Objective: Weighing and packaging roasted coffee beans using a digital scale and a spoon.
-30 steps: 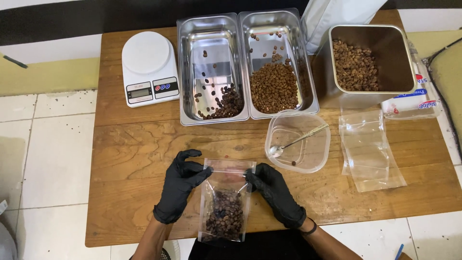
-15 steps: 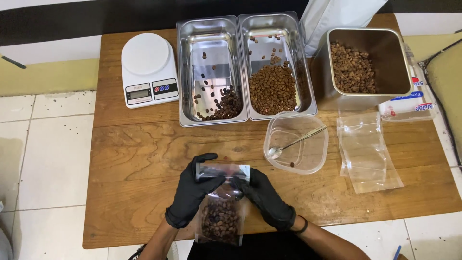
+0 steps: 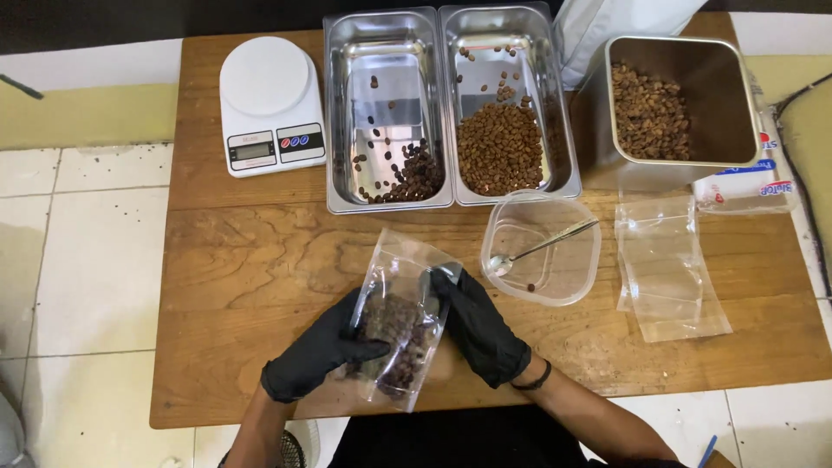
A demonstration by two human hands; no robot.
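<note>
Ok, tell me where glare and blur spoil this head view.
Head view: bright glare on the steel trays and on the clear bag between the left hand and right hand; the bag looks slightly motion-blurred; the wooden table is evenly lit and sharp.

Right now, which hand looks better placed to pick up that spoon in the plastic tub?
Probably the right hand. It grips the upper edge of the clear bag of beans, beside the plastic tub where the spoon lies. The left hand holds the bag's far side, further away.
</note>
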